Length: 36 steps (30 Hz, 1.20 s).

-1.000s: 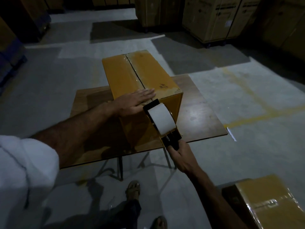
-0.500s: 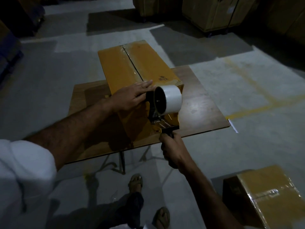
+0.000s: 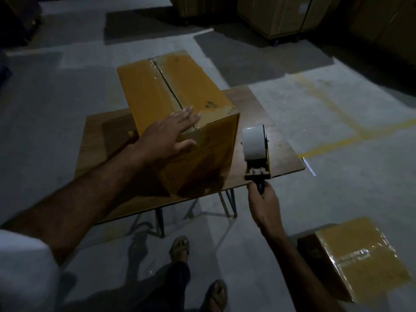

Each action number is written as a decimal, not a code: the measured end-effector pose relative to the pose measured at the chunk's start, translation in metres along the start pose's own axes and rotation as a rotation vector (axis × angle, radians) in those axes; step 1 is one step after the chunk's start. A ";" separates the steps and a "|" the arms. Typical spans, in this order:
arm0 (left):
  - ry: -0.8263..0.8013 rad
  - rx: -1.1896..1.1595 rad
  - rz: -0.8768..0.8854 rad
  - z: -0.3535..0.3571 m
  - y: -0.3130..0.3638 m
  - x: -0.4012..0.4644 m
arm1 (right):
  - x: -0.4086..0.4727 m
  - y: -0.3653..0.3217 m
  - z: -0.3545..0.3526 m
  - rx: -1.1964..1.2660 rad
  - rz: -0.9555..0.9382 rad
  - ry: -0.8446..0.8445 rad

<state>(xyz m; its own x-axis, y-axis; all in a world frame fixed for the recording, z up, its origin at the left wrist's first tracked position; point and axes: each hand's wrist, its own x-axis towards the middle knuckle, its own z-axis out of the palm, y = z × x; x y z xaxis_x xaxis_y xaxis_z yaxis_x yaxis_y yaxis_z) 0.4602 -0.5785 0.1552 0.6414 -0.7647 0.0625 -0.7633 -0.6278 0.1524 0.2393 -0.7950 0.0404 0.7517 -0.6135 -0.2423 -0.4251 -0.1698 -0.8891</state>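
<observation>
Cardboard box (image 3: 180, 104) is steadied on a small table (image 3: 281, 154), tape dispenser (image 3: 255, 149) held clear at its right.
A slide off the near table edge, close to which the box stands, is judged possible if only a flat palm resists the taping stroke; the top seam (image 3: 166, 82) could also be missed. The left hand (image 3: 166, 138) is laid flat, fingers straight, on the box's near top edge; the dispenser's handle is gripped by the right hand (image 3: 263, 203).
</observation>
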 end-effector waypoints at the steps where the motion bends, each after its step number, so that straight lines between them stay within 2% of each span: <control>1: -0.003 -0.010 0.041 -0.001 -0.005 -0.002 | 0.013 0.000 0.002 -0.076 -0.004 0.052; 4: -0.033 -0.078 0.087 -0.007 -0.025 -0.008 | 0.057 -0.001 0.008 -0.266 0.020 0.138; 7: -0.062 -0.125 0.092 -0.011 -0.041 -0.011 | 0.101 0.000 0.018 -0.387 0.068 0.141; 11: 0.023 -0.123 0.109 -0.008 -0.044 -0.013 | 0.145 0.002 0.038 -0.469 0.182 0.151; 15: 0.156 0.009 -0.018 0.000 -0.041 -0.021 | 0.171 0.016 0.053 -0.454 0.231 0.184; 18: 0.162 0.023 -0.108 0.002 -0.042 -0.025 | 0.178 0.013 0.058 -0.615 0.259 0.120; 19: 0.137 0.022 -0.096 0.001 -0.045 -0.025 | 0.174 0.004 0.058 -0.666 0.248 0.167; 20: 0.101 0.026 -0.080 -0.001 -0.049 -0.025 | 0.168 -0.010 0.057 -0.663 0.188 0.248; 21: 0.062 0.029 -0.068 -0.004 -0.053 -0.027 | 0.157 -0.029 0.056 -0.586 0.043 0.352; 23: 0.024 0.002 -0.057 -0.009 -0.059 -0.032 | 0.130 -0.075 0.056 -0.318 -0.457 0.504; 25: 0.103 -0.048 -0.066 -0.008 -0.057 -0.036 | 0.108 -0.117 0.063 -0.147 -0.904 0.385; 26: 0.177 -0.061 -0.076 -0.006 -0.053 -0.038 | 0.103 -0.132 0.069 -0.193 -1.052 0.275; 28: 0.299 -0.065 -0.108 -0.001 -0.044 -0.040 | 0.102 -0.148 0.084 -0.395 -1.192 0.104; 29: 0.334 -0.061 -0.125 0.002 -0.041 -0.041 | 0.105 -0.149 0.090 -0.475 -1.232 0.079; 33: 0.367 0.106 -0.157 0.014 -0.034 -0.045 | 0.123 -0.129 0.107 -0.492 -1.387 0.245; 36: 0.400 0.191 -0.152 0.025 -0.032 -0.047 | 0.127 -0.112 0.117 -0.473 -1.399 0.345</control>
<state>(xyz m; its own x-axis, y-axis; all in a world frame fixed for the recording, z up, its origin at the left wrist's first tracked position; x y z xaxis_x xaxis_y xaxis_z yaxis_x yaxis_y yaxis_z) 0.4528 -0.5264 0.1231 0.6981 -0.5689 0.4348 -0.6346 -0.7728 0.0076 0.4417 -0.7640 0.0640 0.5526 0.1129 0.8257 0.3414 -0.9345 -0.1007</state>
